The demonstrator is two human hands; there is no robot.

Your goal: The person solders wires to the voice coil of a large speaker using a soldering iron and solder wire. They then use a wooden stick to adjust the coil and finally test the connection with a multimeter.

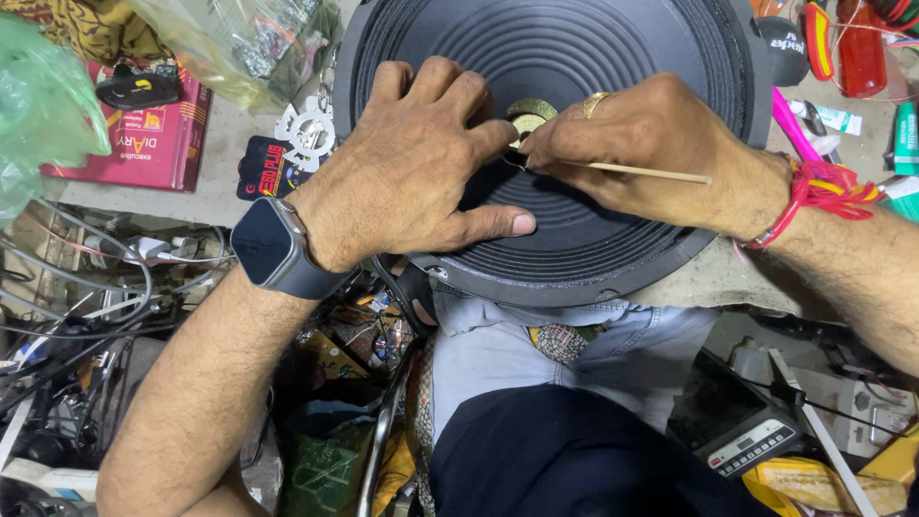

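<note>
1. Head view: a big black speaker cone lies face up on the table, its near rim hanging over the edge above my lap.
2. My left hand rests flat on the cone, fingers spread and only loosely curled, thumb stretched along the ribbed rim. It grips nothing; the fingertips press down beside the small brass-coloured disc at the cone's centre.
3. My right hand is pinched closed on a thin wooden stick, held between thumb and fingers. The stick's front end sits at the edge of the disc; its tail sticks out past the wrist.
4. I note a gold ring on the right hand, red thread at that wrist, and a dark watch on the left.
5. Left of the cone: a red book, clear plastic bags, tangled wires.
6. Right of it: a pink tool and small tubes.
</note>
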